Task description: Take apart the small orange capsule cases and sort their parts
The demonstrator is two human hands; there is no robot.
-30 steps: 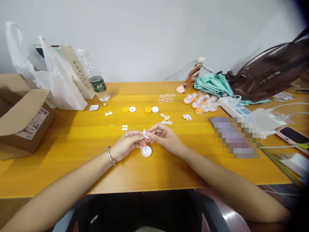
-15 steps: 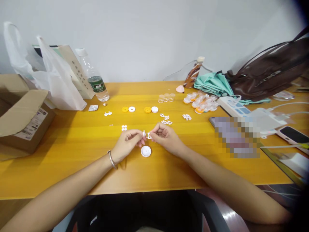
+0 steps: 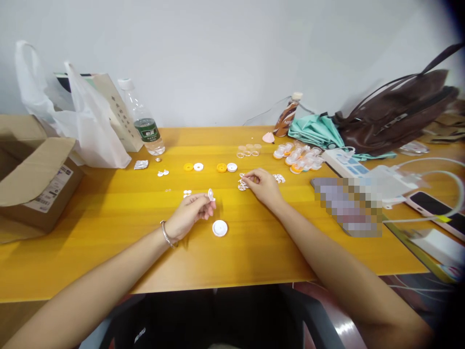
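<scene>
My left hand [image 3: 194,212] pinches a small white round plastic piece [image 3: 210,194] upright between thumb and fingertips. A white shallow round plastic cap [image 3: 220,228] lies on the table just below and right of it. Farther off, my right hand [image 3: 263,185] has its thumb and forefinger closed at a group of white openwork plastic pieces [image 3: 241,186], pinching one at its edge. Part of that group is hidden beneath the hand. Several white discs [image 3: 187,192] lie beyond my left hand, partly covered by it.
Yellow and white round caps [image 3: 221,167] lie in pairs behind the hands. Clear rings [image 3: 248,150] and assembled clear-topped pieces [image 3: 300,157] are farther right. A cardboard box [image 3: 39,179] and water bottle [image 3: 147,131] stand left; a phone [image 3: 341,203] and power strip [image 3: 345,162] lie right.
My right hand has moved away from my left, up and to the right, to the openwork pieces. My left hand has shifted slightly left, still pinching its white piece.
</scene>
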